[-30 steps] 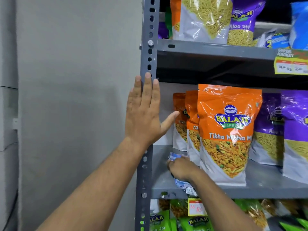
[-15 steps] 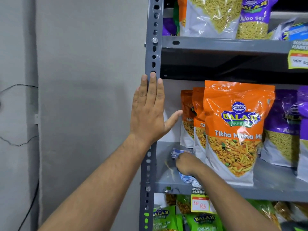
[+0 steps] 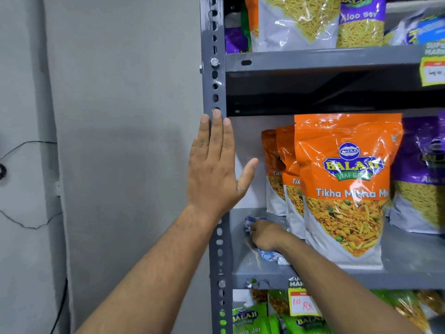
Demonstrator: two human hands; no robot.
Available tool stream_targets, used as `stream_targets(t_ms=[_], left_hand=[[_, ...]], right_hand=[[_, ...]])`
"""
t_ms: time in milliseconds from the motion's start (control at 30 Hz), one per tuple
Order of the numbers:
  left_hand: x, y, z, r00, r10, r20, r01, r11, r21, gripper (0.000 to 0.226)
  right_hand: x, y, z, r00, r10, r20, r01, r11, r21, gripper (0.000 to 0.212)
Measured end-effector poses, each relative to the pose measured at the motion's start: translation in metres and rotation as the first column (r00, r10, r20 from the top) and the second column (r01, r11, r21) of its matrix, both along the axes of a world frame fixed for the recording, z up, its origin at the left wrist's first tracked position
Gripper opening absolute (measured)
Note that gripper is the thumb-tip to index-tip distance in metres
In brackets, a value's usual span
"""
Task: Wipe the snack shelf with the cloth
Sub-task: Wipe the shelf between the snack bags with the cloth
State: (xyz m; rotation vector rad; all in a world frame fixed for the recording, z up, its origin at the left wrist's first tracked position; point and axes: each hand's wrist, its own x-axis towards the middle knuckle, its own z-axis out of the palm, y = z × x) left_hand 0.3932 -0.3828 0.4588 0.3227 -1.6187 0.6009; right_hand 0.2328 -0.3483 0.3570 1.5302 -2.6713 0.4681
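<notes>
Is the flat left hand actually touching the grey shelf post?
Touching. The head view shows the left hand laid flat on the post, its straight fingers overlapping the metal with no gap visible.

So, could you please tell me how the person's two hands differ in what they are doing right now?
The left hand lies flat with straight fingers against the grey upright post, while the right hand grips the blue and white cloth. The left hand is raised above the shelf board; the right hand is low, on that board, beside the orange snack bags. Both touch the same shelving unit.
</notes>
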Motion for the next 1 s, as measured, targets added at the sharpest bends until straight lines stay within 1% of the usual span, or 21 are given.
stream_targets(t_ms=[33, 67, 100, 133, 167, 200, 233, 300, 333, 400, 467, 500, 567, 633, 667, 700, 767, 867, 900, 1000], left_hand=[[0.000, 0.000, -0.001, 1.000, -0.004, 0.001, 0.004, 1.000, 0.000, 0.080], [0.000, -0.001, -0.003, 1.000, -0.007, 0.004, 0.007, 1.000, 0.002, 0.080], [-0.001, -0.001, -0.004, 1.000, -0.008, 0.008, 0.008, 1.000, 0.004, 0.080], [-0.002, -0.001, -0.004, 1.000, -0.007, 0.011, 0.006, 1.000, 0.006, 0.081], [-0.002, -0.001, -0.004, 1.000, -0.004, 0.014, 0.004, 1.000, 0.009, 0.081], [-0.002, 0.000, -0.004, 1.000, -0.003, 0.015, 0.003, 1.000, 0.011, 0.081], [-0.002, -0.001, -0.004, 1.000, -0.007, 0.015, 0.006, 1.000, 0.010, 0.081], [0.000, -0.001, -0.003, 1.000, -0.014, 0.015, 0.014, 1.000, 0.009, 0.081], [0.000, -0.002, -0.002, 1.000, -0.015, 0.013, 0.015, 1.000, 0.007, 0.081], [-0.001, -0.002, -0.002, 1.000, -0.015, 0.008, 0.015, 1.000, 0.006, 0.081], [-0.002, -0.001, -0.001, 1.000, -0.024, 0.007, 0.024, 1.000, 0.003, 0.080], [-0.002, -0.001, -0.001, 1.000, -0.025, 0.007, 0.025, 1.000, 0.004, 0.080], [-0.001, -0.002, -0.001, 1.000, -0.018, 0.005, 0.018, 1.000, 0.008, 0.079], [0.000, -0.003, -0.002, 1.000, -0.005, 0.008, 0.005, 1.000, 0.023, 0.078], [0.000, -0.003, -0.003, 1.000, -0.004, 0.008, 0.004, 1.000, 0.031, 0.078], [0.000, -0.002, -0.004, 1.000, -0.008, 0.006, 0.007, 0.999, 0.034, 0.077], [-0.001, 0.000, -0.004, 1.000, -0.009, 0.003, 0.009, 0.999, 0.032, 0.076], [-0.001, 0.002, -0.004, 1.000, 0.011, -0.003, -0.011, 0.999, 0.036, 0.077], [0.000, 0.002, -0.004, 1.000, 0.019, -0.001, -0.019, 0.999, 0.040, 0.077], [0.002, 0.002, -0.003, 0.999, 0.034, 0.011, -0.035, 0.998, 0.046, 0.080]], right_hand=[[0.002, 0.004, -0.002, 0.998, 0.064, 0.013, -0.064, 0.998, 0.026, 0.036], [0.001, 0.007, -0.003, 0.998, 0.060, 0.030, -0.063, 0.994, 0.095, 0.035], [-0.001, 0.008, -0.002, 0.999, 0.003, 0.054, -0.008, 0.995, 0.100, 0.036], [-0.005, 0.007, -0.002, 0.999, -0.010, 0.049, 0.006, 0.997, 0.078, 0.037], [-0.004, 0.007, -0.002, 1.000, 0.002, 0.011, -0.003, 0.995, 0.097, 0.037], [-0.001, 0.006, -0.001, 1.000, -0.001, 0.004, 0.000, 0.994, 0.106, 0.037], [0.002, 0.007, 0.000, 1.000, 0.031, 0.003, -0.031, 0.993, 0.113, 0.037], [0.002, 0.007, 0.000, 0.997, 0.009, 0.077, -0.018, 0.994, 0.109, 0.038], [0.000, 0.007, 0.000, 0.990, 0.001, 0.141, -0.013, 0.996, 0.085, 0.038], [-0.002, 0.006, 0.000, 0.990, -0.032, 0.138, 0.030, 0.999, 0.023, 0.038], [-0.005, 0.003, 0.003, 0.993, -0.082, 0.090, 0.072, 0.991, 0.110, 0.037], [-0.003, 0.001, 0.006, 0.992, -0.100, 0.072, 0.091, 0.989, 0.116, 0.037], [-0.002, -0.004, 0.007, 1.000, -0.009, 0.020, 0.008, 0.996, 0.084, 0.036], [0.000, -0.007, 0.003, 0.994, 0.074, 0.076, -0.078, 0.996, 0.042, 0.035], [-0.001, -0.006, 0.000, 0.990, 0.075, 0.122, -0.075, 0.997, 0.000, 0.035], [-0.006, -0.007, -0.004, 0.991, 0.078, 0.111, -0.076, 0.997, -0.022, 0.036], [-0.013, -0.006, -0.010, 0.996, 0.041, 0.086, -0.032, 0.995, -0.098, 0.037], [-0.023, -0.011, -0.013, 0.997, -0.047, 0.065, 0.054, 0.991, -0.121, 0.036], [-0.024, -0.014, -0.011, 0.995, -0.075, 0.062, 0.081, 0.991, -0.106, 0.035], [-0.029, -0.021, -0.007, 0.992, -0.091, 0.085, 0.100, 0.989, -0.113, 0.036]])
